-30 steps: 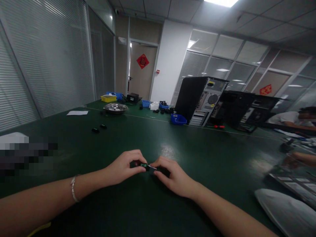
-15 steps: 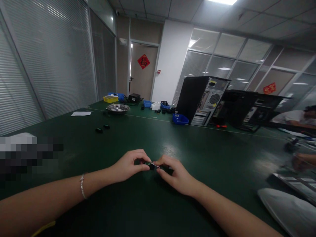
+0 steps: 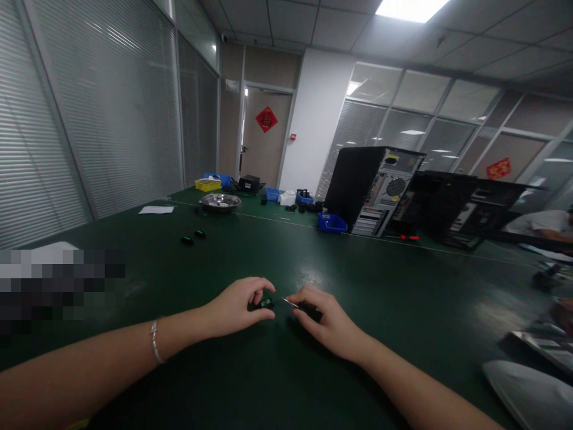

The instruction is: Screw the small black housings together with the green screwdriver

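Note:
My left hand [image 3: 242, 306] holds a small black part with a green circuit board [image 3: 266, 303] between the thumb and the curled fingers. Its index finger is lifted off the part, leaving a gap to the thumb tip. My right hand [image 3: 324, 313] grips a small screwdriver [image 3: 308, 309] by its dark handle. The thin metal tip points left toward the part, a short distance from it. Both hands are low over the green table [image 3: 215, 382]. Two similar small black parts, one of them here [image 3: 187, 240], lie farther off to the left.
A metal bowl [image 3: 220, 203], white paper [image 3: 156, 210] and yellow bin [image 3: 208, 185] are at the far left. A blue bin [image 3: 332, 223] stands by a black computer tower [image 3: 358, 188]. Another person [image 3: 541, 226] sits at the far right; a pale rounded object [image 3: 523, 388] is near right.
The screwdriver tip was at the black part and is now apart from it. My hands have separated slightly, and the left index finger has lifted. The camera view has shifted a little.

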Demonstrator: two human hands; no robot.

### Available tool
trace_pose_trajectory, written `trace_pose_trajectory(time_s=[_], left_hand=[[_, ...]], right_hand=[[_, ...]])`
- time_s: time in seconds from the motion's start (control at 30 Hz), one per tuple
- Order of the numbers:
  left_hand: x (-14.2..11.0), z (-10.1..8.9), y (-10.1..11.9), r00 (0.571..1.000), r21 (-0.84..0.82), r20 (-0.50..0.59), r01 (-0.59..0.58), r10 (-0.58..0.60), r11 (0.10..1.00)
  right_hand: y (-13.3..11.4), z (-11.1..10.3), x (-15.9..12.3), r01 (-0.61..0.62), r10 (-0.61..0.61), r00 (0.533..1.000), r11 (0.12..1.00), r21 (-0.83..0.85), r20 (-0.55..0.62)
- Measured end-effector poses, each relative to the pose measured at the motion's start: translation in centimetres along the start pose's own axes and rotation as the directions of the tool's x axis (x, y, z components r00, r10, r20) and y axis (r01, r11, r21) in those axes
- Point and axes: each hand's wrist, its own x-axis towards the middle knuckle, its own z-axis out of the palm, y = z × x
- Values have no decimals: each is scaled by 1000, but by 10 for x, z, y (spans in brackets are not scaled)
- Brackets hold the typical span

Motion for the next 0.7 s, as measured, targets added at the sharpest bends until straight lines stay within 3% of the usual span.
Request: trace_pose_trajectory(time_s=[0.17, 0.33, 0.47, 0.7], left_hand=[[-1, -10, 1, 990, 6, -25, -140, 140, 990], [-1, -13, -5, 944, -34, 96, -315, 317, 949], [-3, -14, -2, 948, 31, 168, -278, 270, 960], [-3, -11, 1, 968, 64, 110, -232, 224, 971]], right_hand=[[-1, -1, -1, 14, -14, 1000, 1000, -3, 28], [-3, 0, -1, 28, -28, 999, 999, -16, 24], [-5, -1, 0, 27, -26, 999, 999, -32, 29], [-7, -1, 0, 15, -12, 998, 999, -51, 62]])
